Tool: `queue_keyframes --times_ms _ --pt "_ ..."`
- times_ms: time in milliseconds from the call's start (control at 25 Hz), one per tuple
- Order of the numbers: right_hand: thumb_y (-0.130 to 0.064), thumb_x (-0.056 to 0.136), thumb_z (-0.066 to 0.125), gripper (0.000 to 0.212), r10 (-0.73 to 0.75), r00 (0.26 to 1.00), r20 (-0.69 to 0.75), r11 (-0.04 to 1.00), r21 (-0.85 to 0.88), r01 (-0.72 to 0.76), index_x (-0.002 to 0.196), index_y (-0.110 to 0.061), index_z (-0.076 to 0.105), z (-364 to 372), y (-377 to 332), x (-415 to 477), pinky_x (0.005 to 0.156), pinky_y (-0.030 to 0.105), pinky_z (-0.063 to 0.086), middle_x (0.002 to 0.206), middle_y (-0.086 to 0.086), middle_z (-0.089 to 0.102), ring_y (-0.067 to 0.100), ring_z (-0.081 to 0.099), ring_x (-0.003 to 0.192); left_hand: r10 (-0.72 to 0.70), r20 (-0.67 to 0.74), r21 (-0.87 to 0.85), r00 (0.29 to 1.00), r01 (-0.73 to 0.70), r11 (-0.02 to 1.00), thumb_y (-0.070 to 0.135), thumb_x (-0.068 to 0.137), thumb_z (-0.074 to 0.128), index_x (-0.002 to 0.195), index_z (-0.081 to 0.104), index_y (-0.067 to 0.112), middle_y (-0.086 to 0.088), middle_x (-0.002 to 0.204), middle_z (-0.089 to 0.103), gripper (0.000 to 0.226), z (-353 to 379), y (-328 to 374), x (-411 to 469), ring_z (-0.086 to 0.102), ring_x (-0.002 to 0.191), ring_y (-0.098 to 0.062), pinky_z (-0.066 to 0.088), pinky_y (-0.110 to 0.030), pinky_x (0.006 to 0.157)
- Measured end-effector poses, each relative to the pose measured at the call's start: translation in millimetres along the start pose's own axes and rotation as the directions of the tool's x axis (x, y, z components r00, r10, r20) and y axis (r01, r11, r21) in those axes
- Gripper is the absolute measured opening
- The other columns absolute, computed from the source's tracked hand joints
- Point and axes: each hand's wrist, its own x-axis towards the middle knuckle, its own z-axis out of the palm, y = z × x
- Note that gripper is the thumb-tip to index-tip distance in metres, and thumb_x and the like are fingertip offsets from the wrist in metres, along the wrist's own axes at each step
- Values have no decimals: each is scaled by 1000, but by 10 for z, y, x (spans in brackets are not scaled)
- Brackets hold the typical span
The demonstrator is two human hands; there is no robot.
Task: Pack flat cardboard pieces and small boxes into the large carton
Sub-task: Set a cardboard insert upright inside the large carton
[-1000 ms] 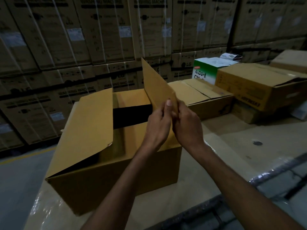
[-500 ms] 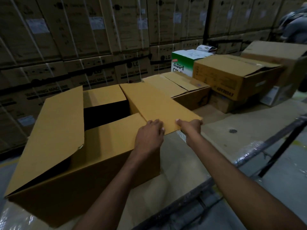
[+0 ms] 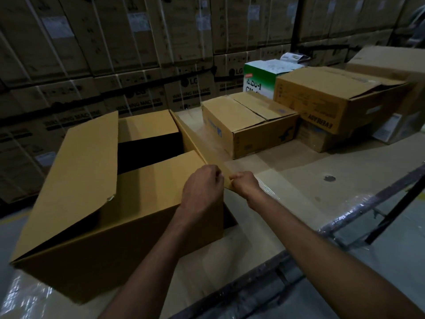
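Pinching blurred flap (image 3: 198,143) of large carton (image 3: 110,249): left hand (image 3: 202,188), seemingly right hand (image 3: 244,184).

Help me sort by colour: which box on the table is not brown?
The green-and-white box, at the back behind the closed brown box; all the others are plain brown cardboard.

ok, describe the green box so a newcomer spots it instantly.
Start at the wall of stacked washing-machine cartons at the back. Just before it, right of the large open carton, the green box stands behind a low brown box. It alone is green and white; every neighbour is brown.
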Motion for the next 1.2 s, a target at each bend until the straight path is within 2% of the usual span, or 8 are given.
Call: queue_keyframes --times_ms 160,320,520,640,840,1000,1080,1200 --pt "-11 98 57 26 -374 927 18 919 -125 374 114 -20 76 83 -491 -187 82 24 51 113 -4 72 13 65 106 -28 -173 -15 985 25 1000 36 104 50 119 68 23 7 110 70 26 -442 -125 -164 58 87 -2 34 -13 65" --pt "-13 102 55 26 -607 748 269 757 -93 647 119 -21 74 575 -1036 -522 76 14 42 112 -10 70 4 60 104 -56 -383 84 922 96 992 30 103 56 122 68 25 7 111 70 23 -1020 -488 -458 62 97 -4 45 -16 77" --pt "-5 102 50 27 -570 611 549 774 107 625 107 -15 75 1454 -1347 -730 82 33 48 103 0 71 14 63 96 -248 -376 211 893 343 915 37 102 54 128 65 25 2 121 68 31 -1540 -1050 -697 59 111 -15 51 -35 91" --pt "-5 103 48 29 -645 554 526 739 246 627 89 -21 68 1729 -1531 -747 75 38 50 87 -1 66 13 60 81 -312 -426 123 849 396 910 50 105 42 121 67 27 4 108 70 38 -1741 -1113 -791 58 85 -8 47 -27 63" --pt "-8 103 45 38 -701 409 584 676 362 641 128 -28 67 2207 -2067 -904 93 45 59 123 -2 71 16 67 114 -177 -746 205 642 474 856 33 105 50 124 67 27 3 106 72 26 -2215 -1283 -932 68 83 -16 40 -23 63" --pt "-1 101 41 57 -696 291 657 582 278 765 152 -26 48 2709 -2376 -1266 109 36 48 152 -4 51 14 53 132 -131 -846 273 516 632 725 12 96 57 136 59 22 -3 146 52 41 -2539 -1896 -1096 51 132 -24 48 -37 95" --pt "-4 101 44 56 -649 264 714 571 226 789 152 -28 47 2994 -2370 -1427 112 37 43 154 -3 49 18 49 136 -140 -819 363 557 692 624 15 93 56 129 65 26 -2 157 39 38 -2584 -2273 -1252 27 149 -28 26 -50 117" --pt "-4 98 44 57 -540 297 787 509 25 860 149 -29 52 3375 -2205 -1557 117 37 37 157 -2 46 21 41 144 -431 -693 364 578 796 483 30 92 58 106 74 33 2 146 53 21 -2445 -2770 -1490 17 153 -34 -4 -70 114"
